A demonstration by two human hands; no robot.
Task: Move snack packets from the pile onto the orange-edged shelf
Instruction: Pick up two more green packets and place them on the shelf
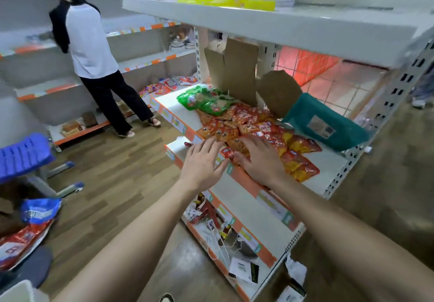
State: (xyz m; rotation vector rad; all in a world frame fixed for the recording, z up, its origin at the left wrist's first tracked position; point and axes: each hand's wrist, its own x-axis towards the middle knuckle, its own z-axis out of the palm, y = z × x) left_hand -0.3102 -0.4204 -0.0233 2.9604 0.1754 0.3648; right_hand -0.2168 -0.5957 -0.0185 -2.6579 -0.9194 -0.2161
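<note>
The red snack packets (246, 123) lie in a loose pile on the orange-edged shelf (249, 185), spreading from the green packets (206, 101) at the far left toward the near right. They look light, thin and crinkly, probably slick foil that slides and buckles. Pinching a sealed edge or scooping several flat seems safest. They lie flat and overlapping, long axes at mixed angles, with no common heading. The left hand (204, 164) and right hand (259, 160) hover palm-down at the pile's near edge, each grip wide and holding nothing. Whether they touch a packet I cannot tell.
</note>
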